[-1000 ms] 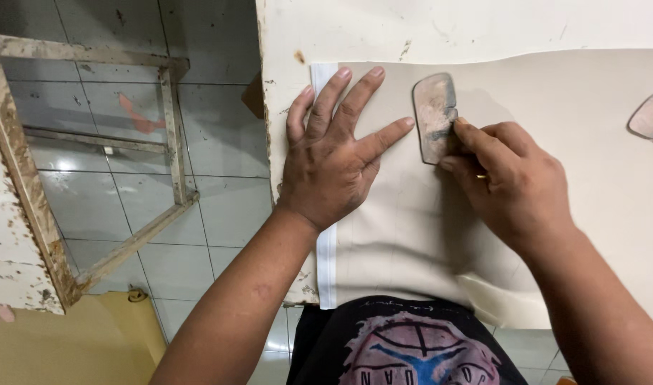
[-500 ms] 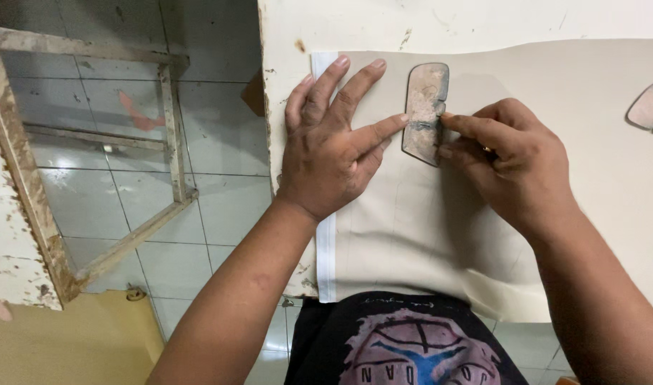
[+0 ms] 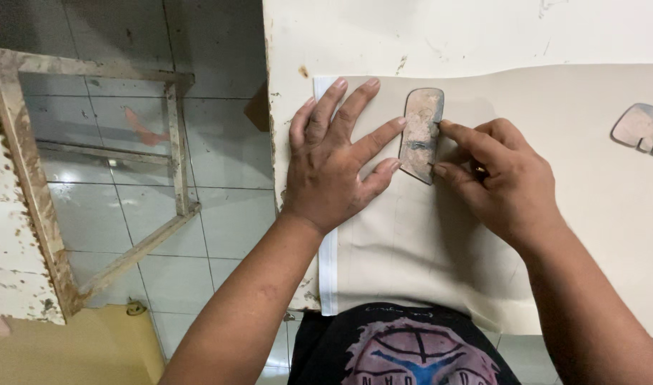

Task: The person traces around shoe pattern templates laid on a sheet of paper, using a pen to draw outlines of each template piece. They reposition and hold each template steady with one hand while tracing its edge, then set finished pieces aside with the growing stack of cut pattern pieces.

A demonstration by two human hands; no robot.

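A beige sheet (image 3: 554, 107) lies on a white table (image 3: 447, 36). On it rests a worn, oblong grey template (image 3: 420, 132). My left hand (image 3: 333, 167) lies flat on the sheet with its fingers spread, and two fingertips press the template's left edge. My right hand (image 3: 504, 178) is pinched around a thin marking tool. Only the tool's dark tip (image 3: 432, 165) shows, and it touches the template's lower right edge.
A second grey template (image 3: 644, 128) lies on the sheet at the far right. Left of the table, a worn wooden frame (image 3: 176, 142) stands over a grey tiled floor (image 3: 219, 214). The table's chipped left edge runs beside my left wrist.
My left fingers have closed in against the template's left edge. My right hand has shifted from on top of the template to its lower right edge.
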